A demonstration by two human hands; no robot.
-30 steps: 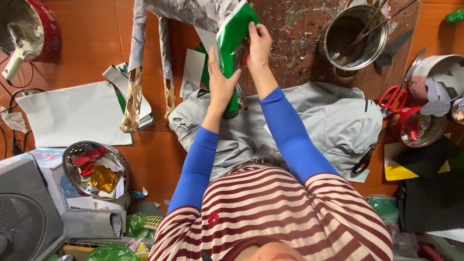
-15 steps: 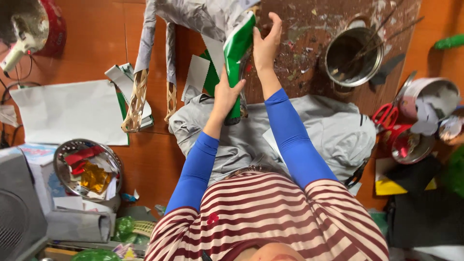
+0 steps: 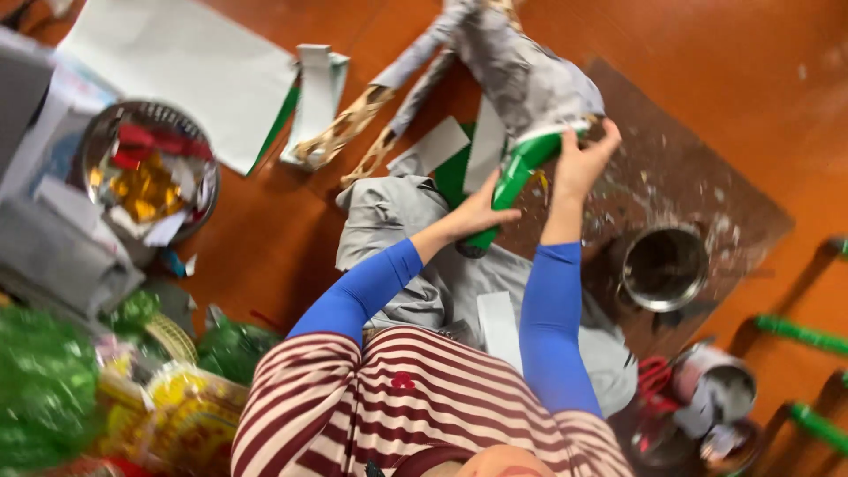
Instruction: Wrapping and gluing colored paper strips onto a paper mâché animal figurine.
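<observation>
Steel pot (image 3: 664, 268), tray of scraps (image 3: 146, 172)

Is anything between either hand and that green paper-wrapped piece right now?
Nothing visible. The left hand grips the lower end of the green paper-wrapped piece and the right hand touches its upper end, beside the grey papier-mâché figure.

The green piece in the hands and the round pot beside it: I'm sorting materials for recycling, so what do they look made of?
The green piece, held by the left hand and right hand, looks like glossy paper or thin card: it curls and catches light, though blur leaves this open. The round pot looks like bare metal, with a shiny grey rim and dark inside.
</observation>
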